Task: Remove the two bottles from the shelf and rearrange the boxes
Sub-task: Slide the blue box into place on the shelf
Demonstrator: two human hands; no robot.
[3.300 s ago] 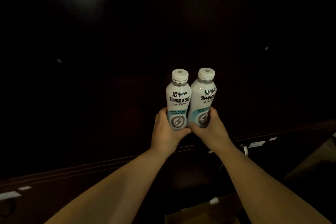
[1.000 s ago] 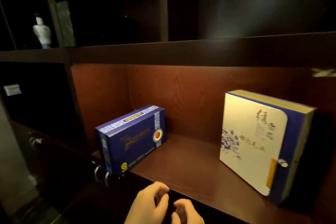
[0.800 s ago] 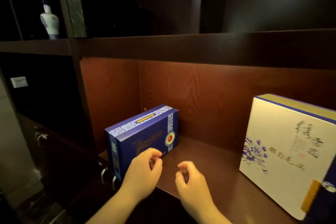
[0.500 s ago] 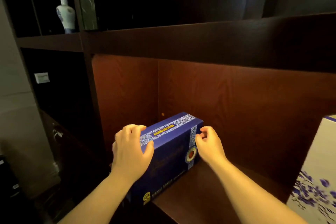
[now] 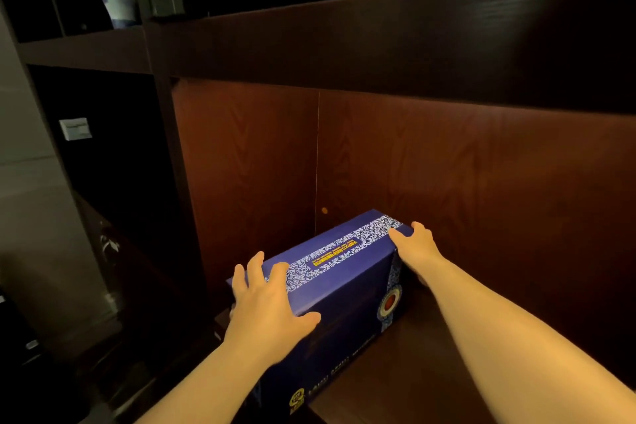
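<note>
1. My left hand [image 5: 266,310] is bare: no glove, no ring on any finger that shows.
2. My right hand [image 5: 416,251] is bare too, with no ring or band in sight on the part that shows.
3. Both my forearms are uncovered from the wrists back to the lower edge of the view; no sleeve or cuff shows anywhere behind the hands.
4. Neither wrist carries a watch, strap or bracelet.
5. The nails on my left hand are too dim to make out, and those on my right hand are hidden.
</note>
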